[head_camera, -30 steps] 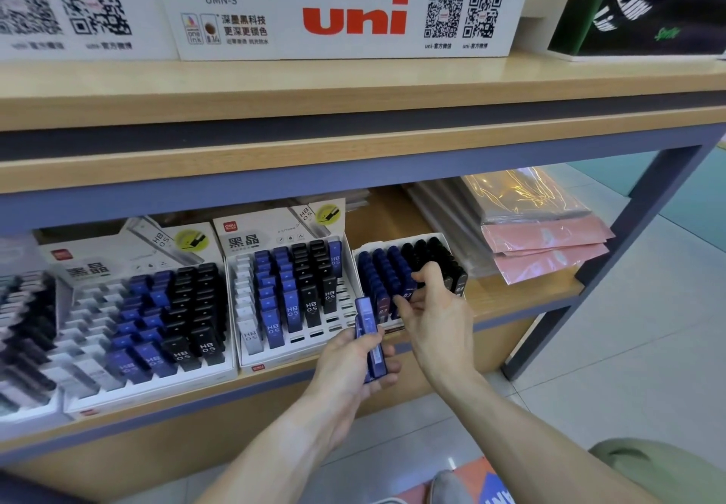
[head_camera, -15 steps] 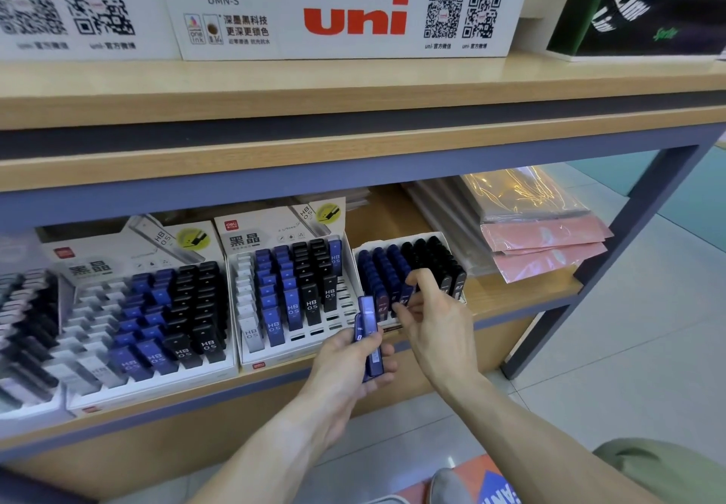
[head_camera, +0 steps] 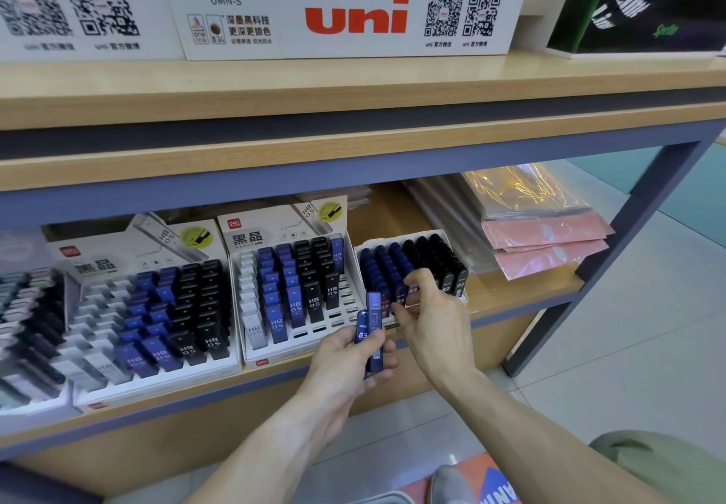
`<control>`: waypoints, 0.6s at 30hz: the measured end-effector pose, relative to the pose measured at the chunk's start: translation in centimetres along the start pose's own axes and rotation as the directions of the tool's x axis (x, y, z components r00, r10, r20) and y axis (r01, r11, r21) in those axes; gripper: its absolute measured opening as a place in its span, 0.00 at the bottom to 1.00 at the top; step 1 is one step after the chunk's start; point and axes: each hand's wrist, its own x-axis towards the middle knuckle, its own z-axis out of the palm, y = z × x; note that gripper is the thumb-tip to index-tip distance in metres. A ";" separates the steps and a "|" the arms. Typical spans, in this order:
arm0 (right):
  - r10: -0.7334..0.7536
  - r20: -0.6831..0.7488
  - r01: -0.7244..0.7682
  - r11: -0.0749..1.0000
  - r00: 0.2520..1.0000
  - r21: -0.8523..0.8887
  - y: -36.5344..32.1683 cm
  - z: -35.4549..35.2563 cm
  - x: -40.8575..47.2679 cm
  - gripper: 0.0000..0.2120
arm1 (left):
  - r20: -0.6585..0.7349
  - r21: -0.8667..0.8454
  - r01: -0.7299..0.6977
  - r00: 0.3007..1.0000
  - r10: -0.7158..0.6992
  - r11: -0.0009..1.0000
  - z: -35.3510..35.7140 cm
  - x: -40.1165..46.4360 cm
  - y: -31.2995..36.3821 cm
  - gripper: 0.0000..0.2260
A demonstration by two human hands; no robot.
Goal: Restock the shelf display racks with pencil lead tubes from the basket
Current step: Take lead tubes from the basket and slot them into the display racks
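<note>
Shelf (head_camera: 510, 299): left hand (head_camera: 345, 362) grips 2 tubes (head_camera: 371, 326).

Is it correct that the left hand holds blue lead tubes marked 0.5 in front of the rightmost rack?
Not quite. In the head view, the blue lead tubes in the left hand are marked 0.3, not 0.5. They are in front of the rightmost rack.

the far-left rack (head_camera: 27, 330) runs off the picture's left edge, its tubes blurred past reading. the left hand (head_camera: 345, 362) covers the lower ends of the blue tubes (head_camera: 371, 330) it holds, so their count is unclear. right of that far-left rack, the right hand (head_camera: 436, 319) hides the front row of the small rack (head_camera: 412, 264); whether its fingers (head_camera: 422, 277) pinch a tube there can't be told. top boxes (head_camera: 353, 8) are cropped above.
</note>
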 end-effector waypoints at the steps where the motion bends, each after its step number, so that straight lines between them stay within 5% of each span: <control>1: 0.026 -0.003 -0.026 1.000 1.000 0.010 -0.1 -0.2 -0.1 0.17 | 0.003 0.003 -0.008 1.000 0.008 1.000 0.0 -0.1 0.1 0.08; 6: 0.159 -0.054 -0.147 0.973 0.986 0.175 -2.0 -2.4 -0.9 0.15 | 0.020 0.015 -0.040 0.999 0.040 0.999 -0.2 -0.3 0.1 0.08; 13: 0.236 0.472 -0.483 0.706 0.850 0.517 -2.2 -4.0 -1.2 0.23 | 0.170 0.122 -0.055 0.985 0.034 0.991 0.1 -0.8 -0.3 0.11; 18: 0.183 0.448 -0.430 0.719 0.875 0.546 -1.7 -5.2 -0.1 0.10 | 0.183 0.186 -0.024 0.983 -0.011 0.982 0.0 -0.8 -1.0 0.08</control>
